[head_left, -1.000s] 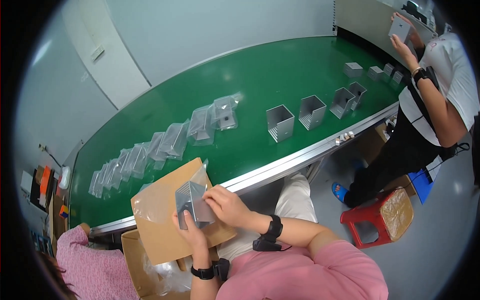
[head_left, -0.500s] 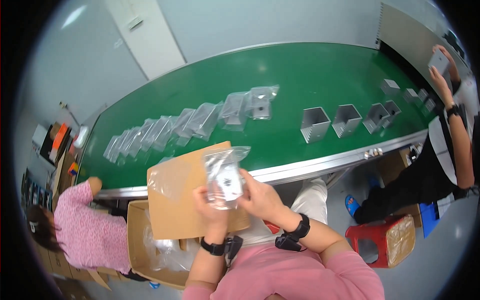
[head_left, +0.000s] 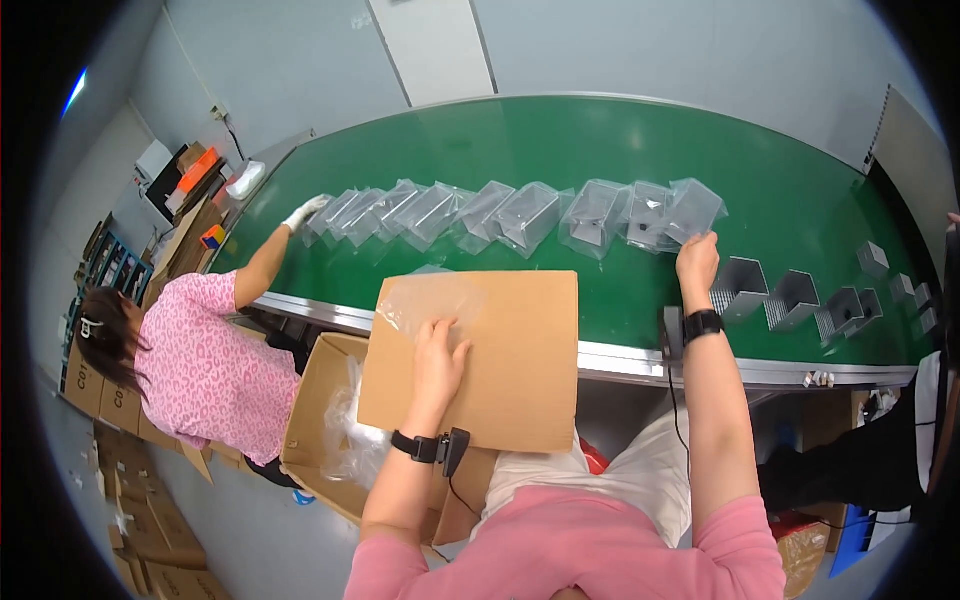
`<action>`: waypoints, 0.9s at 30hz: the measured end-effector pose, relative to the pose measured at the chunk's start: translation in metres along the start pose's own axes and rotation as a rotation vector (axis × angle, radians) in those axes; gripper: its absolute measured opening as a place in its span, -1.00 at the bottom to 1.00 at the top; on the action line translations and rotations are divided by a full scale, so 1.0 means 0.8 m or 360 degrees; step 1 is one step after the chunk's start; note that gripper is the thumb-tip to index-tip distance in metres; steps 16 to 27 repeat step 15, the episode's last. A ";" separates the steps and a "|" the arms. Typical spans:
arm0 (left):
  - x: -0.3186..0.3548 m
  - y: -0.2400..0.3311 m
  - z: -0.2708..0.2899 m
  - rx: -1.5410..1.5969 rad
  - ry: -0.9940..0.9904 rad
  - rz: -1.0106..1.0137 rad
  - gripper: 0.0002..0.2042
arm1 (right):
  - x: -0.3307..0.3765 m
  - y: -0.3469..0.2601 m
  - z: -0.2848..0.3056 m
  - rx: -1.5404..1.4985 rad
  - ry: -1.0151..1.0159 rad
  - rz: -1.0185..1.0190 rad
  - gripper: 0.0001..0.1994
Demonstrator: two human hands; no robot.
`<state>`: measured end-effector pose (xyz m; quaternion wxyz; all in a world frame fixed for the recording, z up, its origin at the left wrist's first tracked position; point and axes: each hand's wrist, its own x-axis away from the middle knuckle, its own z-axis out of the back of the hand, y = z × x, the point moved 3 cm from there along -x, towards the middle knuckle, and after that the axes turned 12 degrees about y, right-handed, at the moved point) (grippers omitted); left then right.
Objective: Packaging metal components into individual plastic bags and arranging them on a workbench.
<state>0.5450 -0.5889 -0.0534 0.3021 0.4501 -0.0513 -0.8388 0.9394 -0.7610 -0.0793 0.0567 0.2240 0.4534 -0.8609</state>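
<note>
My right hand (head_left: 698, 258) is closed on the near edge of a bagged grey metal housing (head_left: 694, 208), which is at the right end of a row of similar bagged housings (head_left: 527, 216) on the green tabletop. My left hand (head_left: 440, 355) lies over the flat brown cardboard sheet (head_left: 520, 370) in front of me. Its fingers are stretched out and the thumb stands apart. They reach the edge of a clear plastic bag (head_left: 420, 303) lying on the sheet.
Unbagged grey housings (head_left: 793, 298) stand right of my right hand on the green table (head_left: 620, 130). A carton (head_left: 310, 425) holding clear plastic bags is at my lower left. One person in a pink patterned top (head_left: 220, 350) reaches a gloved hand (head_left: 307, 212) to the row's left end.
The bagged housing held in both hands over the cardboard has gone to the row's right end in my right hand. My left hand has let go. The neighbour's gloved hand now reaches the row.
</note>
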 end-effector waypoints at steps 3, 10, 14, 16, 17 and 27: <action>0.008 -0.030 -0.011 -0.0101 -0.0320 0.0191 -0.76 | -0.014 0.022 -0.030 0.0129 -0.0051 -0.0412 -0.66; 0.004 -0.038 -0.033 -0.0024 -0.0219 -0.0027 -0.89 | 0.002 0.009 -0.010 0.0352 -0.0367 -0.0121 -0.52; 0.003 -0.048 -0.015 -0.0114 -0.0171 0.0226 -0.91 | 0.040 -0.051 0.035 0.0366 -0.0561 0.0512 -0.69; -0.001 -0.041 -0.015 -0.0071 -0.0200 0.0318 -0.91 | 0.030 -0.056 0.062 0.0400 -0.0638 0.0597 -0.62; -0.001 -0.041 -0.015 -0.0071 -0.0200 0.0318 -0.91 | 0.030 -0.056 0.062 0.0400 -0.0638 0.0597 -0.62; -0.001 -0.041 -0.015 -0.0071 -0.0200 0.0318 -0.91 | 0.030 -0.056 0.062 0.0400 -0.0638 0.0597 -0.62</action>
